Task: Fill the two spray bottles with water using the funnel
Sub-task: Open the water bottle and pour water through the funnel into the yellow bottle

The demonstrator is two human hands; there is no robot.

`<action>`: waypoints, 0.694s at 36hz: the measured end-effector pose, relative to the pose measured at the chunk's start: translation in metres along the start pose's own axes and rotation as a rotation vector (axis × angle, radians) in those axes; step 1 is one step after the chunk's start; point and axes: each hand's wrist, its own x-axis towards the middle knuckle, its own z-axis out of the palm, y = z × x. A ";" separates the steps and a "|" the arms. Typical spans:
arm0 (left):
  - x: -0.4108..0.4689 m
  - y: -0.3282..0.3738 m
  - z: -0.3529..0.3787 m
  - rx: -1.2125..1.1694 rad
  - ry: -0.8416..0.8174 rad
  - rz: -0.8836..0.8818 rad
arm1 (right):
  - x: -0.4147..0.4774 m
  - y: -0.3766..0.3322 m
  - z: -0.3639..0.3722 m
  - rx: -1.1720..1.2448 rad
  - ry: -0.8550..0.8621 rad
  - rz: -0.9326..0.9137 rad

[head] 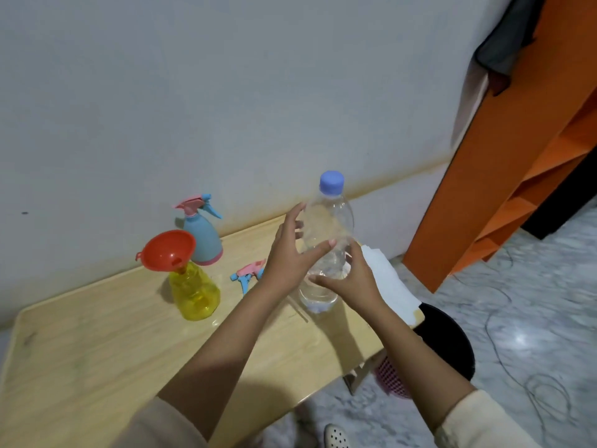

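A clear water bottle (329, 221) with a blue cap stands upright on the wooden table (97, 350), with water low in it. My left hand (287, 257) wraps its left side and my right hand (352, 279) grips it lower on the right. A yellow spray bottle (193, 292) stands to the left with a red funnel (168, 250) in its neck. Its pink and blue spray head (248, 273) lies on the table beside it. A blue spray bottle (202, 234) with its head on stands behind, near the wall.
White folded paper or cloth (387, 282) lies at the table's right end. A black bin (449, 341) and a pink basket (391, 379) sit on the floor to the right. An orange shelf (517, 156) leans at the right. The wall runs close behind the table.
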 end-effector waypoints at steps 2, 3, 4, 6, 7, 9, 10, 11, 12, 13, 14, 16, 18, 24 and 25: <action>0.006 0.007 -0.009 0.054 -0.050 0.008 | 0.004 -0.014 -0.005 0.055 0.028 -0.073; 0.010 0.013 -0.013 0.063 -0.057 0.020 | 0.007 -0.023 -0.008 0.078 0.041 -0.097; 0.014 0.021 -0.016 0.055 -0.058 0.040 | 0.011 -0.031 -0.011 0.090 0.042 -0.113; 0.021 0.041 -0.022 0.013 -0.060 0.100 | 0.019 -0.046 -0.014 0.089 -0.001 -0.155; 0.025 0.051 -0.023 -0.012 -0.070 0.127 | 0.023 -0.052 -0.015 0.075 -0.039 -0.175; 0.033 0.067 -0.026 -0.046 -0.125 0.157 | 0.030 -0.059 -0.016 0.030 -0.096 -0.182; 0.037 0.072 -0.026 -0.041 -0.172 0.159 | 0.032 -0.061 -0.016 0.012 -0.106 -0.174; 0.042 0.075 -0.026 -0.013 -0.223 0.156 | 0.035 -0.061 -0.016 0.000 -0.104 -0.164; 0.045 0.076 -0.026 0.029 -0.267 0.149 | 0.036 -0.060 -0.017 -0.003 -0.101 -0.155; 0.048 0.077 -0.026 0.064 -0.299 0.139 | 0.037 -0.059 -0.019 -0.003 -0.102 -0.147; 0.049 0.077 -0.026 0.077 -0.317 0.130 | 0.038 -0.058 -0.020 0.001 -0.108 -0.143; 0.050 0.076 -0.026 0.067 -0.314 0.117 | 0.038 -0.057 -0.023 0.007 -0.128 -0.144; 0.050 0.075 -0.023 0.063 -0.257 0.130 | 0.038 -0.056 -0.023 0.010 -0.123 -0.145; 0.040 0.075 0.000 0.117 0.125 0.170 | 0.037 -0.056 -0.017 0.003 -0.050 -0.192; 0.037 0.075 0.004 0.116 0.207 0.168 | 0.036 -0.056 -0.016 0.004 -0.046 -0.199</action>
